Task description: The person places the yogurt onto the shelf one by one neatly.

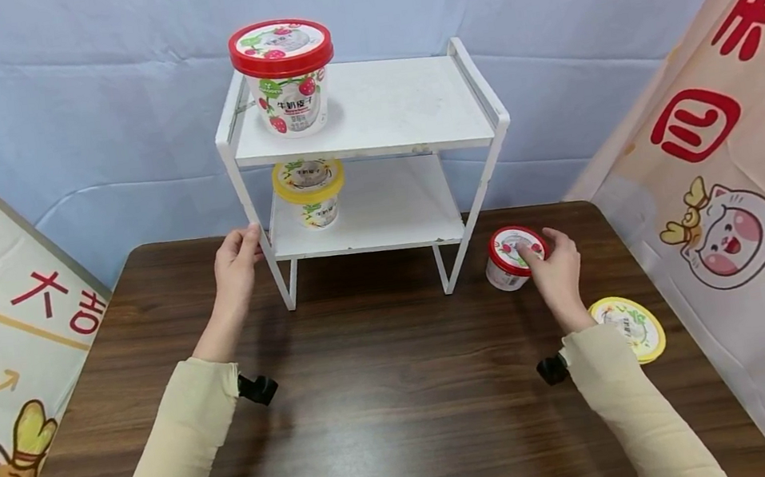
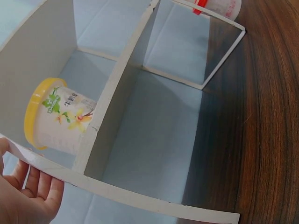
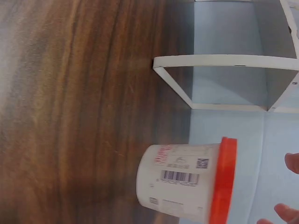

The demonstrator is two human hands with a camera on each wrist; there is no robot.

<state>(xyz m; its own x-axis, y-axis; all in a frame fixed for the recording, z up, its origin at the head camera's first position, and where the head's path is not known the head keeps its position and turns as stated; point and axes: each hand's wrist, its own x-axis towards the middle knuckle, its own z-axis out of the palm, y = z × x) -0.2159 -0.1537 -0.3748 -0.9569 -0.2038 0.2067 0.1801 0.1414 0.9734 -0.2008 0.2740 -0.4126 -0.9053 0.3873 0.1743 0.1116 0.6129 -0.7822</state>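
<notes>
My left hand (image 1: 237, 259) grips the left upright of a white two-tier shelf rack (image 1: 370, 147); in the left wrist view the fingers (image 2: 44, 189) curl behind the bar. Over at the right, my right hand (image 1: 555, 268) hovers with spread fingers above a small red-lidded tub (image 1: 508, 277). The right wrist view shows the fingertips (image 3: 286, 212) apart from the red lid (image 3: 224, 182). This tub stands upright on the table beside the rack's right leg. A large red-lidded strawberry tub (image 1: 292, 101) sits on the top tier, and a yellow-lidded tub (image 1: 318, 213) on the lower one, both at the left.
A yellow-rimmed tub or lid (image 1: 627, 319) lies near the table's right edge, partly behind my right sleeve. The dark wooden table (image 1: 389, 399) stretches in front of the rack. A pale blue cloth (image 1: 118, 104) hangs behind, with printed banners (image 1: 697, 149) at both sides.
</notes>
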